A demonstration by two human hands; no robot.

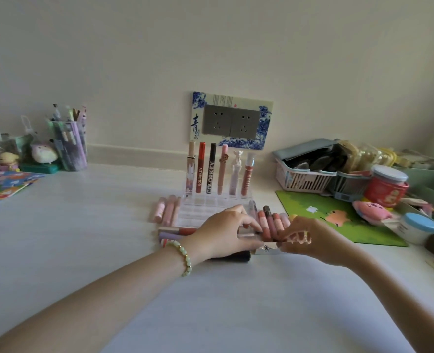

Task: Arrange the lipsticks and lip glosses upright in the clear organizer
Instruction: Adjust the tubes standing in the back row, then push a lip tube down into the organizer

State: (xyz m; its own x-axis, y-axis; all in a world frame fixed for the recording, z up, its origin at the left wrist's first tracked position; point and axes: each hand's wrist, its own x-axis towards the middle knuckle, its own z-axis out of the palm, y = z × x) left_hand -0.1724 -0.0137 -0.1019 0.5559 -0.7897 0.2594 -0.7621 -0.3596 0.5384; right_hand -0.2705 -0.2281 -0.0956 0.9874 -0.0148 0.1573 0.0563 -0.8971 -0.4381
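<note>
A clear organizer (200, 207) sits mid-table with several lip glosses (210, 169) standing upright in its back row. Loose pink tubes (166, 208) lie to its left, and more lip tubes (271, 220) lie to its right. In front, further tubes (175, 231) lie flat. My left hand (221, 230), with a green bead bracelet, pinches a clear-capped lip gloss (249, 234) lying across the pile. My right hand (310, 240) has its fingers curled at the end of a silver lipstick case (266, 249). A dark tube (236, 256) lies partly hidden under my left hand.
A green mat (312, 205) lies at right, beside baskets (302, 180), a red jar (386, 189), a pink plush (370, 211) and a blue-lidded jar (414, 228). A pen cup (70, 146) and toys stand back left. A colourful book (4, 186) lies at left.
</note>
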